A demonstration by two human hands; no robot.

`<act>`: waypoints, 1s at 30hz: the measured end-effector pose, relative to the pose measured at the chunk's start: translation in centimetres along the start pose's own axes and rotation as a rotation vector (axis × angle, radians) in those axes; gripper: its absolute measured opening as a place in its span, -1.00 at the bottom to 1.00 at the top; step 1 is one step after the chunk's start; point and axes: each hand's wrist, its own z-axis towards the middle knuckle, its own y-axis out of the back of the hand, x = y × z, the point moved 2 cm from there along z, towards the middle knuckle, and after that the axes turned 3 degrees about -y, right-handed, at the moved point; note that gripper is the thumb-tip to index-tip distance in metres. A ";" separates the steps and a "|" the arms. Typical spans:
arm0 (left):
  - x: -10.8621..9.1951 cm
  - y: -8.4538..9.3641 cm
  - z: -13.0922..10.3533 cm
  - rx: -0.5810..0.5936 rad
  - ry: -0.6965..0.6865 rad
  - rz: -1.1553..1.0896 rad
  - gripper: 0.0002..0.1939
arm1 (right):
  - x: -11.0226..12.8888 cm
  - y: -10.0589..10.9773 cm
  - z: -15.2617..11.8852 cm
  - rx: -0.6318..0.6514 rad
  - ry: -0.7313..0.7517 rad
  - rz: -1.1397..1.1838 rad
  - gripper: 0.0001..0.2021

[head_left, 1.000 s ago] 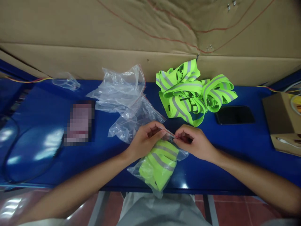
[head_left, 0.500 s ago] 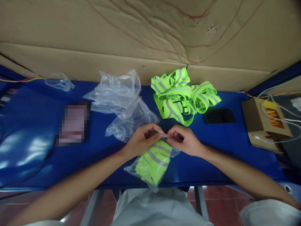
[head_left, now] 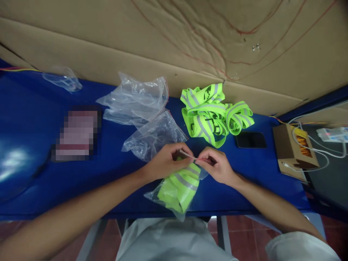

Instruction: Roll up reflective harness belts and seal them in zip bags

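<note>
A clear zip bag (head_left: 178, 214) with a folded neon-yellow reflective strap (head_left: 174, 192) inside hangs at the front edge of the blue table. My left hand (head_left: 170, 159) pinches its red-lined top edge between thumb and fingers. Close beside it, my right hand (head_left: 216, 165) pinches the same edge a little further right. Behind my hands lies a loose pile of neon-yellow straps (head_left: 206, 112) with grey stripes and black buckles. Several clear bags with red zip lines (head_left: 141, 98) lie to the left of that pile.
A black phone (head_left: 250, 140) lies right of the straps. Farther right are a cardboard box (head_left: 288, 145) with white cables and a power strip (head_left: 333, 135). On the left are a blurred-out rectangular item (head_left: 77, 134) and a crumpled clear plastic piece (head_left: 63, 80). A brown cardboard wall (head_left: 108, 54) rises behind.
The camera view has tilted and shifted slightly. Both hands still pinch the bag's top edge, with the fingertips a little changed along it.
</note>
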 end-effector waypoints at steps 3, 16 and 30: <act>0.1 -0.1 -0.1 -0.016 0.012 0.038 -0.73 | 0.0 -0.1 -0.2 -0.009 0.004 -0.016 -0.84; -0.3 1.1 0.5 0.038 0.020 0.034 -0.72 | 0.0 0.7 -0.3 0.066 -0.026 -0.030 -0.87; -0.4 1.5 0.7 -0.123 0.004 0.004 -0.74 | -1.3 1.2 -0.4 -0.069 -0.151 0.143 -0.68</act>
